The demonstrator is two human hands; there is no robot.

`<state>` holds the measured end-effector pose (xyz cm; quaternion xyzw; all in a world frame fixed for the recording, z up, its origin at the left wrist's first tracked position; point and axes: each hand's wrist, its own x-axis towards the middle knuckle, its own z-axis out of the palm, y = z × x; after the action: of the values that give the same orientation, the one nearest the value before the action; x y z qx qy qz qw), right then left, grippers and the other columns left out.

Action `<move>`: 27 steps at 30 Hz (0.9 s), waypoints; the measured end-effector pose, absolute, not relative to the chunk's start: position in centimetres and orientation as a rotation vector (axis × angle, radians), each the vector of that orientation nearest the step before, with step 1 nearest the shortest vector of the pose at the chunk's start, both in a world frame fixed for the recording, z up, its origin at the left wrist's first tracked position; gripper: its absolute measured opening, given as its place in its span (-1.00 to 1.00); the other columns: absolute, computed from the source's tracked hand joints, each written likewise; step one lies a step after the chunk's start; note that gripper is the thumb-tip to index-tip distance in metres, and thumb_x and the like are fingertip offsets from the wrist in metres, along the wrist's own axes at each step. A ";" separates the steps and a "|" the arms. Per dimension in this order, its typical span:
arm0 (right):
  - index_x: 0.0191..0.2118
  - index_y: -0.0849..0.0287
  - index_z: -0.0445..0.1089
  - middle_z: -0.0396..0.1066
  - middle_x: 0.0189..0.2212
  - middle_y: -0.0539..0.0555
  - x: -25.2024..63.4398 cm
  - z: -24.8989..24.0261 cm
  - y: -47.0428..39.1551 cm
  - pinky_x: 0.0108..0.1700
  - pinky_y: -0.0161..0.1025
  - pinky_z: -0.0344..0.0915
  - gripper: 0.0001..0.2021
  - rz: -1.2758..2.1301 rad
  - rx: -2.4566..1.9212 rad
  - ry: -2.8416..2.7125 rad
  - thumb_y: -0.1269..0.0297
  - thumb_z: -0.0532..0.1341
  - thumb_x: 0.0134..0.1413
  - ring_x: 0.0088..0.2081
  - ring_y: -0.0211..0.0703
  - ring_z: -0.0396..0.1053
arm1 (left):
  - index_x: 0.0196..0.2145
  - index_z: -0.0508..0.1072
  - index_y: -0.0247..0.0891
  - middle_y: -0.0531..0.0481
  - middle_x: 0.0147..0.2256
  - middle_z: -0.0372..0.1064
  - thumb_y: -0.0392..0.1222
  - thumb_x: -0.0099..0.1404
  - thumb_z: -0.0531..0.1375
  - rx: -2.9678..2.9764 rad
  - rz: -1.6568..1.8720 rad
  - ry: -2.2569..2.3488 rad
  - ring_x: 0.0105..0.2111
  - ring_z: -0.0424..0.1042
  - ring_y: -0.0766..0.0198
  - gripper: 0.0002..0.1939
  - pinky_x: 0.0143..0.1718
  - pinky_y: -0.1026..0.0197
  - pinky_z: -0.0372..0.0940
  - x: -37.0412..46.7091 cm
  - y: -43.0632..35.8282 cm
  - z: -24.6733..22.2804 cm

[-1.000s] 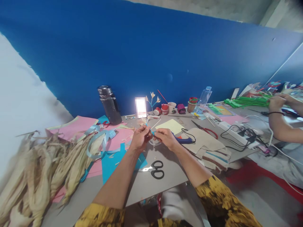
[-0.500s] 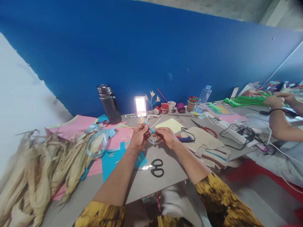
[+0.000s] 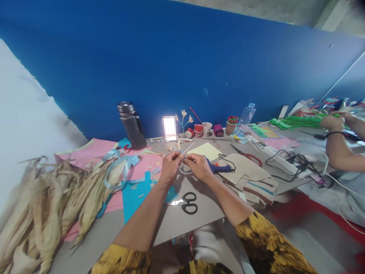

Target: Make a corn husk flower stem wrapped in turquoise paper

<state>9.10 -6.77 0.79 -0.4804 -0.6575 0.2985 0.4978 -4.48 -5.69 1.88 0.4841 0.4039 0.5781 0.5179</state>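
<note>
My left hand is closed in a pinch on a thin blue-wrapped flower stem; pale petals show just above the fingers. Close beside it, my right hand pinches the same stem lower down. Fingers of both hands hide most of the stem. Under the hands lies a round, whitish ring, partly covered. Black-handled scissors rest on the table nearer to me. To the right of my right hand is a blue-handled tool with a dark cord.
Dried corn husks heap at the left beside pale blue ribbon. A dark thermos and a branch of husk flowers stand by the wall. Farther right are red-handled scissors, a power strip and another person's arm.
My two hands have come closer together, and the blue stem has turned so that less of it shows. My right hand has shifted slightly, uncovering more of the blue-handled tool.
</note>
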 end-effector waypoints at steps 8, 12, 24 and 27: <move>-0.40 0.28 0.48 0.41 -0.50 0.07 10.4 0.9 -6.2 -0.53 -0.38 0.01 -0.66 1.707 -0.875 -1.212 0.04 0.39 -0.14 -0.52 -0.36 0.20 | -0.48 0.38 -0.27 0.10 -0.56 0.29 -0.10 -0.06 0.44 0.812 1.303 0.739 -0.55 0.31 0.37 -0.67 -0.45 0.26 0.23 -5.2 -4.9 1.6; -0.43 0.28 0.44 0.35 -0.54 0.02 10.4 0.9 -6.3 -0.57 -0.41 -0.06 -0.64 1.792 -0.819 -1.175 0.05 0.42 -0.16 -0.55 -0.40 0.15 | -0.48 0.39 -0.27 0.11 -0.57 0.27 -0.15 -0.06 0.44 0.744 1.377 0.770 -0.55 0.29 0.39 -0.69 -0.46 0.28 0.22 -5.6 -4.7 2.1; -0.33 0.25 0.53 0.53 -0.38 0.16 10.4 1.3 -6.1 -0.44 -0.35 0.17 -0.52 1.204 -1.142 -1.317 -0.14 0.18 0.10 -0.38 -0.22 0.36 | -0.52 0.36 -0.26 0.15 -0.58 0.27 -0.03 -0.09 0.44 0.835 1.519 0.871 -0.53 0.26 0.43 -0.63 -0.43 0.34 0.19 -5.0 -5.1 2.4; -0.33 0.24 0.54 0.52 -0.40 0.11 9.9 1.3 -6.0 -0.40 -0.33 0.20 -0.55 1.102 -1.125 -1.427 -0.11 0.17 0.11 -0.37 -0.20 0.37 | -0.54 0.36 -0.27 0.14 -0.59 0.27 -0.02 -0.08 0.43 0.876 1.466 0.871 -0.54 0.27 0.42 -0.64 -0.43 0.31 0.21 -4.9 -5.3 2.4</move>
<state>9.86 -6.03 1.26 -0.4624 -0.5867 0.4530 0.4866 -4.86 -5.34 2.41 0.3741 0.3718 0.6257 0.5747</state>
